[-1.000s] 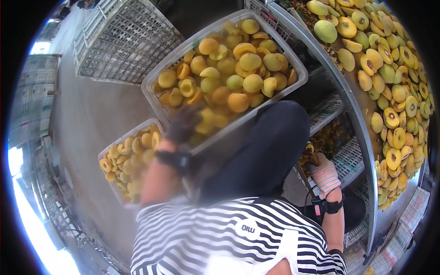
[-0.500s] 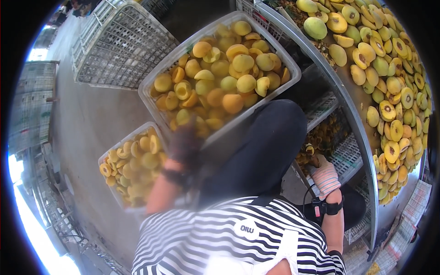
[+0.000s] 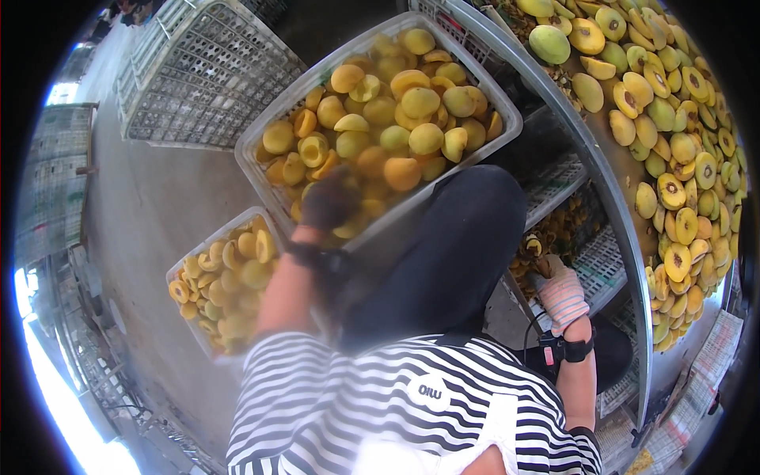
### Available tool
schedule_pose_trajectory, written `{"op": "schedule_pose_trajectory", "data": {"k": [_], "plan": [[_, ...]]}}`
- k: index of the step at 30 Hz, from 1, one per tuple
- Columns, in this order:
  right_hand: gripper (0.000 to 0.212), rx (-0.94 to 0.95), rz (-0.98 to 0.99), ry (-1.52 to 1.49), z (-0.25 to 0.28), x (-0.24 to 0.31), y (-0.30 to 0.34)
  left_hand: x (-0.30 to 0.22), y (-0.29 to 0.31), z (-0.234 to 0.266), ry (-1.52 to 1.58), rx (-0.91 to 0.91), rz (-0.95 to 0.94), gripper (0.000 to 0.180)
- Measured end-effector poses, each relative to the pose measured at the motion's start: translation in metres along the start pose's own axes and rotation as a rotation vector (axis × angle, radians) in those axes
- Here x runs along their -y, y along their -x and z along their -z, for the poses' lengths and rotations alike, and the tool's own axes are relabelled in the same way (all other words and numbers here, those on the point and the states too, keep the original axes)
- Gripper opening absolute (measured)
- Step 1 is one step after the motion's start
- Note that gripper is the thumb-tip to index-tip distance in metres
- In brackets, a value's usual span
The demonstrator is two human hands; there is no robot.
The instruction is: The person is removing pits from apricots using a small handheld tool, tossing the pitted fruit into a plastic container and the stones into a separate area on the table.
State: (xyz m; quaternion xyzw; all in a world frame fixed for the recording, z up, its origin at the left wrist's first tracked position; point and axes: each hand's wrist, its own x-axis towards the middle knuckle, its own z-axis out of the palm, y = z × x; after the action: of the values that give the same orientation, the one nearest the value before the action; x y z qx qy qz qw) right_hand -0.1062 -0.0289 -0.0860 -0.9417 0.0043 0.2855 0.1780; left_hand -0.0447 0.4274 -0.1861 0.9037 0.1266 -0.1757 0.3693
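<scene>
Head view: from where I stand, the left hand (image 3: 331, 199), dark-gloved and blurred, reaches up and forward on a raised bare forearm over the near-left side of the big tub (image 3: 255, 172) of yellow fruit halves (image 3: 426, 138), can't tell whether it grips one. Right hand (image 3: 562, 301), in a pale striped glove, sits low beside the metal table edge (image 3: 590, 146), forearm near upright, fingers pointing up-left by fruit bits (image 3: 566, 226) under the table, grip unclear. Smaller tub (image 3: 214, 238) of halves stands left of the left forearm.
</scene>
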Motion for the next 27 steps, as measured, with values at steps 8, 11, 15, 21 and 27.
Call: {"op": "schedule_pose_trajectory", "data": {"k": [8,11,15,21,27], "plan": [[0.033,-0.058,0.317,0.136,-0.008,-0.029,0.006,0.007,0.000,0.009,0.120,-0.051,-0.310,0.039],[0.035,-0.052,0.007,-0.085,-0.010,-0.016,0.007,-0.051,0.015,0.021,-0.523,-0.283,-0.309,0.032],[0.039,-0.023,0.025,-0.032,-0.013,-0.027,0.003,-0.017,0.021,-0.014,-0.543,-0.168,-0.490,0.027],[0.036,0.089,-0.110,0.076,0.013,0.007,0.000,-0.054,-0.031,0.014,-0.414,-0.009,-0.415,0.030],[0.035,0.035,-0.156,-0.001,0.015,0.011,-0.002,-0.144,-0.118,-0.017,-0.252,-0.382,-0.511,0.046]]}}
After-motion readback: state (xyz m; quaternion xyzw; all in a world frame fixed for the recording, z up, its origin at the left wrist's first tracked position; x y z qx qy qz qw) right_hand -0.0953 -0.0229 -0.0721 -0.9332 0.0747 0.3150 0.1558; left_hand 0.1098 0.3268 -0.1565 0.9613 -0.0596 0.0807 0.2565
